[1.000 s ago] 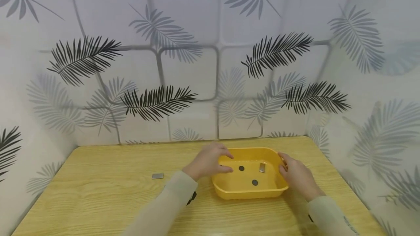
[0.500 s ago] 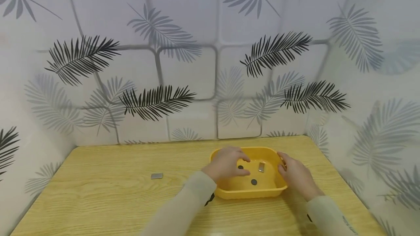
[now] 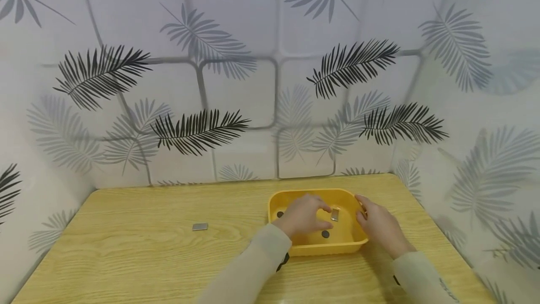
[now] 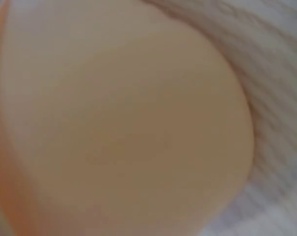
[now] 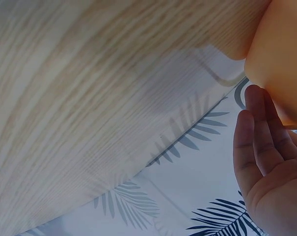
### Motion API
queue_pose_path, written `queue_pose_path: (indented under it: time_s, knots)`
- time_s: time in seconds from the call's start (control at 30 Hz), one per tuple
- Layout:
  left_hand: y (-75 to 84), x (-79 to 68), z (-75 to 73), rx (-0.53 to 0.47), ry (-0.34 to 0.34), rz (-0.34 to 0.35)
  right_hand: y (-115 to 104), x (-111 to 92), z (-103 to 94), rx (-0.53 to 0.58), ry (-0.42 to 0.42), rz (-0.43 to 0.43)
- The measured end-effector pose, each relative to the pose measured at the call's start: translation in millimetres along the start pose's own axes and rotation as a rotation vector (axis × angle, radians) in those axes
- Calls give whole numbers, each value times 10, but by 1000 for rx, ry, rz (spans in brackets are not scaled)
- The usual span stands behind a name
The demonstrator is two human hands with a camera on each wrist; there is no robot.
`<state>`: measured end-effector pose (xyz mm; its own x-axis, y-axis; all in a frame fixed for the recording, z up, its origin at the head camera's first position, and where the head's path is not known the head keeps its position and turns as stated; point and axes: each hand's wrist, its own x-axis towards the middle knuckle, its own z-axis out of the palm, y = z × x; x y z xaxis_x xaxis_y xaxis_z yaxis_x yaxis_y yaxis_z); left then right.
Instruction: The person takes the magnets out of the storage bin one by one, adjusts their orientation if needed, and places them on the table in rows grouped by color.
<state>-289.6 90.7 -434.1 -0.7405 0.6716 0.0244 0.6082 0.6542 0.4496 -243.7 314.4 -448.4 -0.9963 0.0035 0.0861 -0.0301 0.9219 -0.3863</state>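
A yellow plastic tray stands on the table's right half. Inside lie a small silver rectangular piece, a dark round disc and another dark disc near the left wall. Above the tray floor, my left hand has thumb and fingers spread apart, tips close to the silver piece, holding nothing visible. My right hand holds the tray's right rim, thumb inside and fingers outside. In the right wrist view, fingers lie against the tray's outer wall. A blurred pale shape fills most of the left wrist view.
A second silver rectangular piece lies on the wooden table, left of the tray. Behind and beside the table hangs a pale cloth or wall covering with a leaf pattern.
My left hand has moved right, from the tray's left rim to over its middle, uncovering the disc by the left wall and hiding another. The right hand keeps its hold.
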Motion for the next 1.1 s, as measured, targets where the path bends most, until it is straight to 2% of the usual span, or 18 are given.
queue_pose_path:
  time_s: [0.13, 0.37, 0.6, 0.83, 1.1]
  knots:
    - [18, 52, 82, -11, -3, 8, -5, -9, -5, 8, 2, -2]
    - [75, 77, 127, -32, -13, 12, 8, -10, 8, 1, 20, -15]
    - [80, 96, 168, -45, -26, -21, -8, -25, 13, 7, 27, -21]
    - [74, 148, 207, -3, -28, 26, -17, -44, 29, 8, 42, -16]
    - [55, 193, 281, 66, -85, 32, -12, -58, 44, 1, 51, -24]
